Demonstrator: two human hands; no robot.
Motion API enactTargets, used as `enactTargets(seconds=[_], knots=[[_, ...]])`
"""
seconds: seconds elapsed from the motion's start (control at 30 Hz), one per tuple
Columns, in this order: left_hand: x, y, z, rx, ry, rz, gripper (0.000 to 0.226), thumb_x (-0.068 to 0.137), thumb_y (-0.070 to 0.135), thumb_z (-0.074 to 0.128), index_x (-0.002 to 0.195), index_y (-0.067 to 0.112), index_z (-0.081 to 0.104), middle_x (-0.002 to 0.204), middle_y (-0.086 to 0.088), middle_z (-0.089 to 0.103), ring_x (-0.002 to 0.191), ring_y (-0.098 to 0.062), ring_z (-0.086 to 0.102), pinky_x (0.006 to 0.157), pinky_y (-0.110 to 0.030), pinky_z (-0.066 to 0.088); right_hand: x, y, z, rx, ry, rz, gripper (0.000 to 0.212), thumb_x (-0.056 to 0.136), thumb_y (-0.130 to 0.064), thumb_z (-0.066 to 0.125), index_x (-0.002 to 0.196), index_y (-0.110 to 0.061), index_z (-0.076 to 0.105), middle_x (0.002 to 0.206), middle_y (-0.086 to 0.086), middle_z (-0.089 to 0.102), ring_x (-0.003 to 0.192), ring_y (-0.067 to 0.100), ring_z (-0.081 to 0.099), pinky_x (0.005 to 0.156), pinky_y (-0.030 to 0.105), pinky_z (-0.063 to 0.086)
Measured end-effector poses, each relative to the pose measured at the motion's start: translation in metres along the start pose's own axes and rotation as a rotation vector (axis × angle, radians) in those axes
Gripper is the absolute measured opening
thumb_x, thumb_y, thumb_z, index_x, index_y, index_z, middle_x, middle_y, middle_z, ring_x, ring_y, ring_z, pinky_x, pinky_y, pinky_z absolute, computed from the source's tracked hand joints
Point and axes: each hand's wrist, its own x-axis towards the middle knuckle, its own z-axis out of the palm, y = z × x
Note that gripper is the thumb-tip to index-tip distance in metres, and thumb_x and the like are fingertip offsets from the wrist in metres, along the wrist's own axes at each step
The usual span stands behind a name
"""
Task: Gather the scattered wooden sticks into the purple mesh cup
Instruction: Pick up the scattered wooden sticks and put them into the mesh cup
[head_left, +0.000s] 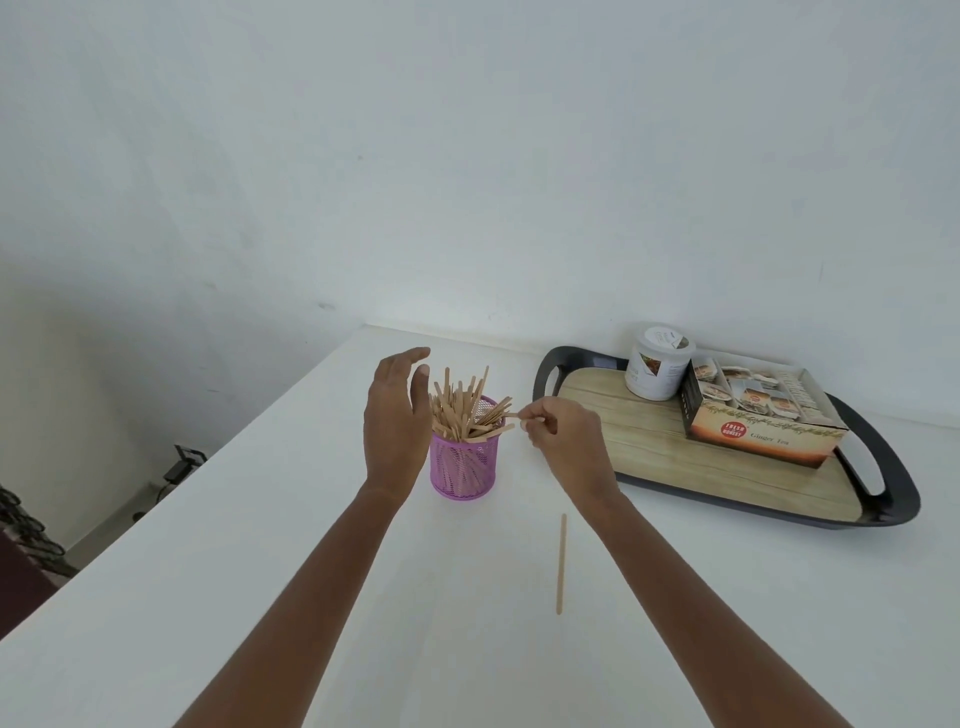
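I see a white tabletop (249, 582) pushed against a plain pale wall (467, 156), its far left corner just beyond the hands. Past the left edge the floor (104, 525) shows lower down, with some dark cables and a small dark box that I can't make out clearly.

The purple mesh cup (464, 470) stands upright toward the far edge, not far from that corner. It is packed with wooden sticks (460, 410) that fan out above its rim. My left hand (395, 421) is held flat and loose beside the cup's left side, with the fingers apart and the palm turned to the bundle. I cannot tell whether it touches the mesh. My right hand (563, 441) is just right of the rim, thumb and forefinger pinched together on the end of one stick (510, 414), whose other end lies in among the bundle.

One loose stick (561, 564) lies flat on the tabletop nearer to me, right of the cup and under my right forearm, pointing toward the far edge.

At the far right, against the wall, sits a dark-rimmed tray (896, 483) with a wood-look floor. It carries a white tub (655, 371) and, touching it, an open box of ginger tea (761, 423).
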Motion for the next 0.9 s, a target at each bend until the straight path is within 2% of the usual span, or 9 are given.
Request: enactTargets(seconds=[0.13, 0.23, 0.3, 0.4, 0.47, 0.57, 0.7, 0.8, 0.9], knots=[[-0.003, -0.005, -0.004, 0.012, 0.035, 0.023, 0.027, 0.098, 0.011, 0.039, 0.118, 0.010, 0.056, 0.122, -0.009, 0.059, 0.113, -0.020, 0.052, 0.080, -0.006, 0.027, 0.015, -0.012, -0.014, 0.001, -0.017, -0.062, 0.017, 0.086, 0.002, 0.052, 0.090, 0.008, 0.068, 0.073, 0.006, 0.059, 0.067, 0.019, 0.053, 0.066, 0.025, 0.045], [-0.009, -0.006, -0.005, 0.011, 0.075, 0.026, 0.027, 0.097, 0.009, 0.039, 0.119, 0.011, 0.056, 0.121, -0.009, 0.057, 0.113, -0.021, 0.050, 0.083, -0.009, 0.027, 0.030, -0.021, -0.020, -0.036, -0.084, -0.076, 0.017, 0.086, 0.002, 0.051, 0.087, 0.009, 0.066, 0.073, 0.006, 0.058, 0.058, 0.018, 0.052, 0.063, 0.028, 0.045], [-0.014, -0.002, -0.006, 0.002, 0.108, 0.041, 0.028, 0.096, 0.007, 0.039, 0.120, 0.011, 0.054, 0.121, -0.009, 0.055, 0.115, -0.021, 0.048, 0.090, -0.017, 0.030, 0.038, -0.026, -0.019, -0.056, -0.123, -0.055, 0.017, 0.086, 0.000, 0.052, 0.087, 0.010, 0.066, 0.074, 0.008, 0.058, 0.062, 0.022, 0.054, 0.068, 0.032, 0.047], [-0.025, 0.006, -0.005, -0.012, 0.153, 0.081, 0.030, 0.095, 0.004, 0.041, 0.123, 0.009, 0.051, 0.125, -0.012, 0.052, 0.119, -0.017, 0.039, 0.100, -0.025, 0.030, 0.043, -0.030, -0.011, -0.113, -0.214, -0.034, 0.019, 0.087, 0.001, 0.051, 0.096, 0.010, 0.065, 0.077, 0.012, 0.057, 0.068, 0.024, 0.053, 0.072, 0.033, 0.043], [-0.033, 0.013, -0.006, 0.000, 0.168, 0.137, 0.031, 0.093, 0.001, 0.042, 0.123, 0.006, 0.051, 0.126, -0.016, 0.051, 0.119, -0.014, 0.035, 0.102, -0.018, 0.025, 0.038, -0.029, -0.010, -0.080, -0.249, -0.017, 0.023, 0.087, -0.001, 0.054, 0.109, 0.003, 0.060, 0.078, 0.011, 0.057, 0.067, 0.024, 0.053, 0.070, 0.033, 0.046], [-0.050, 0.021, -0.006, 0.026, 0.150, 0.255, 0.031, 0.091, -0.002, 0.043, 0.120, 0.003, 0.051, 0.123, -0.022, 0.053, 0.119, -0.018, 0.036, 0.103, -0.017, 0.023, 0.026, -0.022, -0.019, -0.066, -0.170, -0.044, 0.035, 0.085, -0.008, 0.061, 0.119, -0.008, 0.054, 0.070, 0.015, 0.059, 0.064, 0.024, 0.055, 0.072, 0.033, 0.047], [-0.086, 0.023, 0.003, 0.046, -0.023, 0.367, 0.035, 0.084, -0.006, 0.049, 0.117, 0.006, 0.053, 0.118, -0.019, 0.059, 0.116, -0.020, 0.042, 0.101, -0.028, 0.035, -0.001, -0.005, -0.039, -0.104, -0.052, -0.085, 0.027, 0.085, -0.011, 0.063, 0.111, -0.007, 0.058, 0.072, 0.018, 0.059, 0.065, 0.029, 0.057, 0.066, 0.028, 0.043], [-0.119, 0.022, 0.014, 0.078, -0.284, 0.400, 0.028, 0.086, 0.002, 0.051, 0.112, 0.009, 0.058, 0.115, -0.014, 0.062, 0.111, -0.022, 0.056, 0.091, -0.033, 0.050, -0.029, 0.017, -0.054, -0.113, -0.105, -0.031, 0.017, 0.087, -0.014, 0.059, 0.102, -0.007, 0.062, 0.075, 0.006, 0.058, 0.066, 0.021, 0.057, 0.065, 0.028, 0.045], [-0.148, 0.020, 0.029, 0.180, -0.507, 0.310, 0.030, 0.091, 0.009, 0.050, 0.121, 0.011, 0.055, 0.128, -0.013, 0.054, 0.118, -0.026, 0.054, 0.095, -0.035, 0.046, -0.065, 0.043, -0.067, -0.114, -0.201, 0.042, 0.011, 0.088, -0.017, 0.058, 0.089, -0.010, 0.067, 0.080, -0.002, 0.063, 0.070, 0.013, 0.057, 0.069, 0.025, 0.045]])
